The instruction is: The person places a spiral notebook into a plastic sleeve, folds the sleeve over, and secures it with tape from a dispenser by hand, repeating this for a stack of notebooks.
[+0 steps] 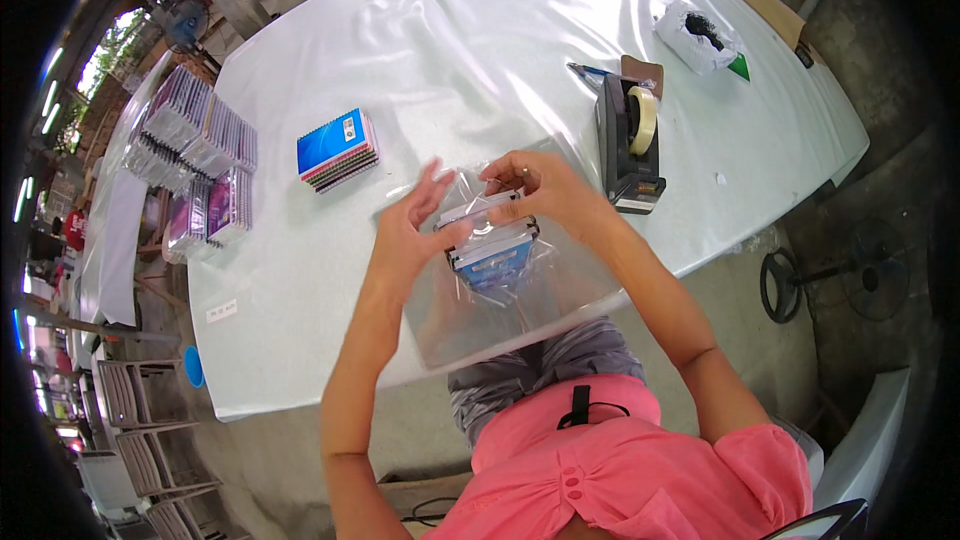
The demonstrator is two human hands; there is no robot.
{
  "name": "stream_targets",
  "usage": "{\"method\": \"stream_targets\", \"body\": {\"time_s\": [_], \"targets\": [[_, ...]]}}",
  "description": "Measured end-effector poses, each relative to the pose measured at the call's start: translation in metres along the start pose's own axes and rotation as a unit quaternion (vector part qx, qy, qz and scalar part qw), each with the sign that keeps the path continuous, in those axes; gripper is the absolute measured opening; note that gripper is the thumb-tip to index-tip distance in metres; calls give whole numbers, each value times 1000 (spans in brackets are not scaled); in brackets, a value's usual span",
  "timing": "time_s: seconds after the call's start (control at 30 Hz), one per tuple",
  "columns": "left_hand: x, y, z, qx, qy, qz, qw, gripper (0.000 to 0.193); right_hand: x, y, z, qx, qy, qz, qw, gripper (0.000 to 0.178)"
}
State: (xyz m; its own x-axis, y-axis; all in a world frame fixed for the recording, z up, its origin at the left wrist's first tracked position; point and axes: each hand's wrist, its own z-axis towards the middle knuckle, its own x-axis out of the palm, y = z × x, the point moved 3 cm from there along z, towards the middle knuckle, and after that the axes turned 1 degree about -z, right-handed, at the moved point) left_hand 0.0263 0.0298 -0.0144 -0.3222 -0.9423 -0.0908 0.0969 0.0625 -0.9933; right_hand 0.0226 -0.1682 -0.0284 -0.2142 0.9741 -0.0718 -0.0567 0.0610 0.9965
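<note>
A small stack of blue-covered spiral notebooks point(497, 265) stands inside clear plastic wrapping point(468, 183), close to the table's front edge. At its left side is my left hand point(415, 220). The fingers there are spread and raised, and the thumb lies against the wrapped stack's upper edge. My right hand point(540, 195) is bent over the far right of the stack, its thumb and fingers closed on the loose plastic. Beneath the stack lies a grey see-through sheet point(440, 325). A second stack of spiral notebooks point(335, 148), blue on top, sits apart to the left.
A black tape dispenser point(630, 145) stands right of my hands, with a pen point(590, 70) and a brown piece point(642, 73) behind it. Farther off is a white bag point(695, 37) with dark contents. Wrapped notebook piles point(200, 130) rise at the table's left edge.
</note>
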Motion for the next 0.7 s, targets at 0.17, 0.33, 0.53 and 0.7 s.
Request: {"method": "stream_targets", "body": {"time_s": [0.17, 0.33, 0.53, 0.7], "targets": [[-18, 27, 17, -228, 167, -51, 958, 59, -2, -12, 16, 153, 94, 129, 975, 37], [-14, 13, 20, -191, 197, -7, 962, 56, -1, -14, 17, 143, 135, 190, 962, 26], [-14, 4, 15, -83, 215, 97, 968, 46, 3, -1, 8, 41, 111, 108, 987, 27], [-8, -28, -5, 95, 254, 449, 851, 64, -2, 9, 5, -53, 151, -64, 985, 29]]}}
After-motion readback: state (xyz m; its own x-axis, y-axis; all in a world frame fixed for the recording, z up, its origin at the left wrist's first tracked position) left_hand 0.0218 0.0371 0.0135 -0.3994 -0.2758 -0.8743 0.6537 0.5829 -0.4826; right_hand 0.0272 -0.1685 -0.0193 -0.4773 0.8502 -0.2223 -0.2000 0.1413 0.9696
